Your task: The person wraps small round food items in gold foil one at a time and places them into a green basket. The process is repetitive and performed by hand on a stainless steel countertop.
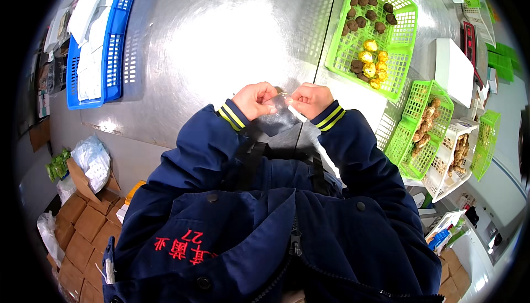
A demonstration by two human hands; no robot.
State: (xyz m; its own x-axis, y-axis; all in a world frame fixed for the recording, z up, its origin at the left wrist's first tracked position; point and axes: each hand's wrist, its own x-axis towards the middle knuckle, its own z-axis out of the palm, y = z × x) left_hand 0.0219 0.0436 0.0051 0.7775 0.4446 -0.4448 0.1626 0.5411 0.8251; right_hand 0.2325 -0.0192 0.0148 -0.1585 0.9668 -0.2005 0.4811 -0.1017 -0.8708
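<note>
My left hand (pixel 257 99) and my right hand (pixel 310 98) meet over the near edge of the steel table (pixel 165 108), fingertips pinched. Between them shows a tiny gold-coloured piece (pixel 283 94), which the left fingers grip; its exact form is too small to tell. A narrow white strip (pixel 296 114) sticks out below my right fingers. Under the hands is a dark grey patch that could be a thin sheet or a shadow. To the right, a green plastic basket (pixel 403 46) holds several dark brown truffle-like lumps (pixel 371 15) and several balls wrapped in gold foil (pixel 368 69).
At left stands a blue plastic crate (pixel 112 67) with white packs (pixel 89 71). Smaller green baskets (pixel 408 137) and a white basket (pixel 439 174) hold mushrooms (pixel 426 125) at right, near a white foam box (pixel 453 71). Cardboard boxes (pixel 85 224) are stacked lower left.
</note>
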